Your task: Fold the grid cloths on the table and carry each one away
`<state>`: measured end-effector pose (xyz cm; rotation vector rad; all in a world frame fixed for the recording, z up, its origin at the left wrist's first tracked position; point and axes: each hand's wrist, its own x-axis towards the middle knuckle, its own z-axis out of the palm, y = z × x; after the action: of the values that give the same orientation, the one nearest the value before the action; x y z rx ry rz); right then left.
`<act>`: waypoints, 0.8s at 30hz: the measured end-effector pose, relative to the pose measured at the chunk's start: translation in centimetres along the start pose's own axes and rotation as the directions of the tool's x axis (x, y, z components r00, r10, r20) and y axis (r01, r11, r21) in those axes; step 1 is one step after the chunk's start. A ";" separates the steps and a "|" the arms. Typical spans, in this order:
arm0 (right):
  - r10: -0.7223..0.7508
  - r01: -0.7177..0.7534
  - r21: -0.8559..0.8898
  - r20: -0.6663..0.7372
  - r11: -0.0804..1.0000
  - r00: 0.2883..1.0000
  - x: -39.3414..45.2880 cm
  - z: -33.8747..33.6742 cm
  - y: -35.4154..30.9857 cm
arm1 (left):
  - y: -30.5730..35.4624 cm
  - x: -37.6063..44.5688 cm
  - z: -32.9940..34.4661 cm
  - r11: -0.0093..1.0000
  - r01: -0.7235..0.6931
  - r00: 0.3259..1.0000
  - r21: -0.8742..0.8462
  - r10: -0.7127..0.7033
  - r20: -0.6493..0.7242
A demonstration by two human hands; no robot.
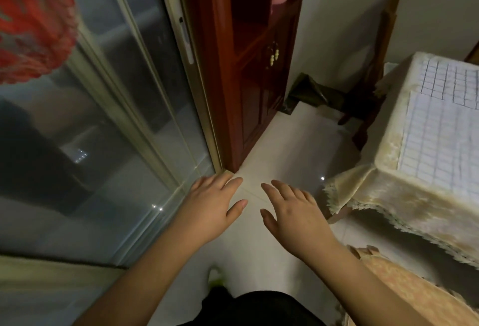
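My left hand (pixel 211 205) and right hand (pixel 293 211) hover side by side over the pale floor (pixel 280 144), fingers spread and empty. The grid cloths (pixel 440 129) lie flat on the table (pixel 388 165) at the right, well apart from both hands. A dark wooden cabinet (pixel 248 66) stands farther ahead.

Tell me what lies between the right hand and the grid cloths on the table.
In the head view, only bare pale floor and the table's cream lace-edged tablecloth separate the open right hand from the grid cloths; nothing else lies there.
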<state>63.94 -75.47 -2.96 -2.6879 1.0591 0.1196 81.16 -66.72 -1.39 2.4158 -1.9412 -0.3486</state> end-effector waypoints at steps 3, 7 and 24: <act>0.068 -0.068 0.004 -0.072 0.998 0.995 4.6 -0.3 1.6 | -1.8 5.6 -0.1 0.997 -0.068 0.997 0.022 0.069 -0.023; 0.144 -0.141 0.038 -0.093 0.989 0.985 11.5 -0.4 2.8 | -4.6 13.1 -0.8 0.988 -0.139 0.989 0.064 0.142 -0.051; 0.550 -0.537 0.126 -0.117 0.834 0.827 27.5 -6.6 16.2 | -1.4 42.7 -5.2 0.837 -0.537 0.844 0.105 0.533 0.060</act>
<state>73.02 -106.77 -4.38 -2.2626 1.8126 -0.0282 92.08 -108.33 -3.37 1.7976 -2.5949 -0.2471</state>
